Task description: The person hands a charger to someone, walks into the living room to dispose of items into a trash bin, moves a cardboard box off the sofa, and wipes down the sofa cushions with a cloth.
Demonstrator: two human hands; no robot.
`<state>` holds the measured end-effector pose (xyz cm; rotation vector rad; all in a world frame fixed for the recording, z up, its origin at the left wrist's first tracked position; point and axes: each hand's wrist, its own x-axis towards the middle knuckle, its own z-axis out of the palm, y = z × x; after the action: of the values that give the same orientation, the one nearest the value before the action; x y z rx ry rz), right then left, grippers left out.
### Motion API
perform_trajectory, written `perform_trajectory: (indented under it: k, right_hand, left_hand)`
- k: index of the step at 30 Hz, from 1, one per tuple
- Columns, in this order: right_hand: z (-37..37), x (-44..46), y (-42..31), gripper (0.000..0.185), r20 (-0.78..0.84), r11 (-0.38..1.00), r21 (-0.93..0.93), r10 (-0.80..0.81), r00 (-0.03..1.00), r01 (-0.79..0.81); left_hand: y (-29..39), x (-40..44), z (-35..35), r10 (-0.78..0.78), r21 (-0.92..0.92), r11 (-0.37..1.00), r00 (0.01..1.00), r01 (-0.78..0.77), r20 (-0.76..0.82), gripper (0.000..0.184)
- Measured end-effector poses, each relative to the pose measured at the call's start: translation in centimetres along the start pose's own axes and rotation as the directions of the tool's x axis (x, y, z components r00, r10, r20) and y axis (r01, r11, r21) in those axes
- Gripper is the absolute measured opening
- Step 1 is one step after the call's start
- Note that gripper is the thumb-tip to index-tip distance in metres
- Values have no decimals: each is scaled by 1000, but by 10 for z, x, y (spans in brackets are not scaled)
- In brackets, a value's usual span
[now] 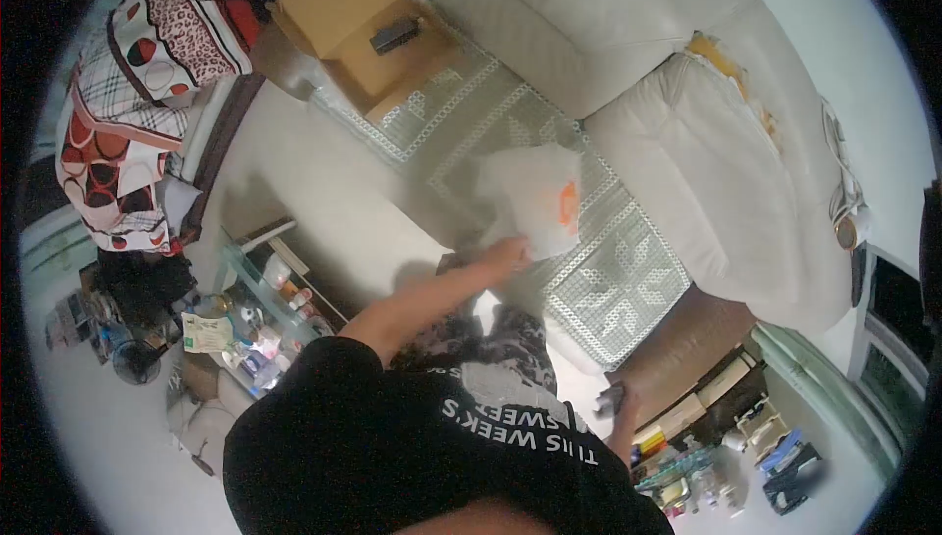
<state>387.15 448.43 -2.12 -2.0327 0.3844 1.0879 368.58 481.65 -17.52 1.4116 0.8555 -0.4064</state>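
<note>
My left hand (505,255) is closed on the lower edge of a translucent white plastic bag (535,197) with an orange mark. The bag hangs over a patterned sofa cover (618,290). My right hand (626,401) is lower down on the right, near the brown surface beside the sofa. Its fingers are closed around a small dark grey thing (610,400) that is too small to make out.
An open cardboard box (343,5) with a dark item inside stands at the upper left. A cream sofa (677,172) with torn upholstery fills the right. Cluttered glass shelves (265,290) stand at the left; more cluttered shelves (697,461) are at the lower right.
</note>
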Motion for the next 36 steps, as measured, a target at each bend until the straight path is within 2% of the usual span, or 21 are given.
perform_trajectory:
  k: [1,2,3,4,6,8,11,13,14,15,16,19,21,24,28,30,31,33,34,35,36]
  right_hand:
    - [-15,17,61,19,-63,970,225,113,992,-96]
    - [-7,8,72,18,-127,981,177,103,986,-80]
    - [-6,14,89,16,-101,999,28,-43,994,46]
    - [-9,21,109,16,-53,977,-122,-184,982,176]
    - [23,21,78,14,-116,988,59,-132,984,139]
    - [54,17,51,22,14,935,255,-256,966,244]
    - [82,12,17,34,165,978,43,-211,964,206]
    - [104,1,3,40,281,930,-238,-209,937,279]
    - [110,2,4,43,339,878,-345,-211,917,330]
    - [120,-5,0,44,355,903,-316,-171,919,291]
    - [129,-14,-1,44,375,925,-288,-131,918,249]
    - [136,-13,25,49,441,881,-336,-166,882,334]
    - [138,-28,27,49,429,867,-372,-157,890,332]
    - [133,-35,39,50,409,824,-421,-201,890,380]
    - [139,-38,51,73,392,820,-480,-117,912,312]
    - [161,-51,19,83,479,692,-615,-52,876,378]
    - [176,-40,29,88,514,612,-608,-181,838,505]
    - [208,-20,35,93,547,467,-613,-331,769,637]
    - [224,-10,24,93,545,419,-629,-362,756,655]
    - [234,-1,15,91,574,376,-606,-403,713,701]
    - [242,7,7,88,601,332,-584,-437,669,741]
  left_hand:
    - [11,-10,1,-1,12,1000,1000,1,11,38]
    - [25,-20,3,190,98,980,969,-176,-158,35]
    - [38,-26,6,384,205,920,872,-334,-302,32]
    - [48,-25,6,393,207,916,873,-344,-288,32]
    - [67,-12,-4,430,256,899,829,-356,-358,34]
    - [82,-9,-13,415,251,903,859,-349,-300,29]
    - [67,-10,-12,374,210,918,910,-336,-177,31]
    - [35,-4,-2,356,168,927,928,-336,-106,37]
    - [10,1,3,444,275,882,871,-383,-212,38]
    - [-9,1,4,531,385,828,791,-408,-304,39]
    - [-20,-3,0,529,383,829,791,-407,-306,39]
    - [-36,-22,-15,437,413,877,762,-244,-477,39]
    - [-21,-35,-25,157,309,951,869,-5,-470,41]
    - [-67,20,-30,55,323,937,853,136,-519,44]
    - [-83,54,-31,-8,341,916,861,210,-508,51]
    - [-80,60,-33,229,843,523,931,129,-284,52]
    - [-81,67,-37,236,849,514,932,122,-277,52]
    - [-85,79,-41,413,671,731,863,-124,-290,46]
    - [-68,76,-42,423,685,717,862,-130,-280,46]
    - [-39,63,-43,348,354,903,897,-242,-273,45]
    - [-12,50,-42,274,-37,956,934,-290,-230,44]
